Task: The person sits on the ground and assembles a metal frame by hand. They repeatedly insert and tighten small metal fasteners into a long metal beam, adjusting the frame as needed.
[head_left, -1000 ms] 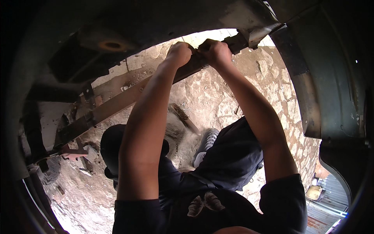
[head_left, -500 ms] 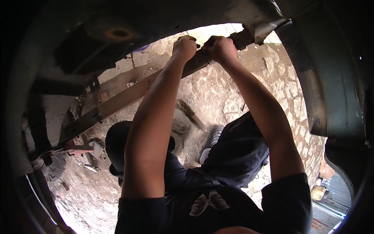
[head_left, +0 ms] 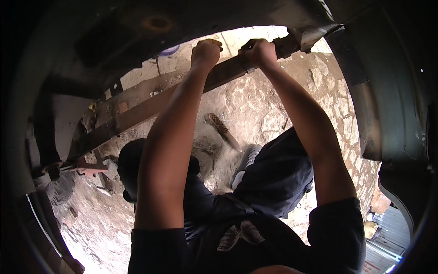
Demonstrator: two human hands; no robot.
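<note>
A long brown metal bar [head_left: 148,106], with bands round it like a leaf spring, runs slantwise beneath a dark vehicle underside. My left hand [head_left: 206,54] is closed just above the bar, left of my other hand; whether anything sits in its curled fingers is hidden. At the bar's upper right stretch, my right hand [head_left: 262,53] is closed, with something dark at its fingertips that I cannot make out. A wire brush [head_left: 222,130] with a long handle lies on the ground below the bar.
Dark body panels [head_left: 397,105] curve along the right side. A metal bracket [head_left: 305,37] meets the bar's right end. At lower left are a reddish metal piece [head_left: 91,168] and a tyre [head_left: 60,192]. My shoe [head_left: 247,165] rests on rough stony ground [head_left: 269,102].
My left hand has shifted left, away from my right hand, which stays nearly in place by the bar. The view has moved slightly.
</note>
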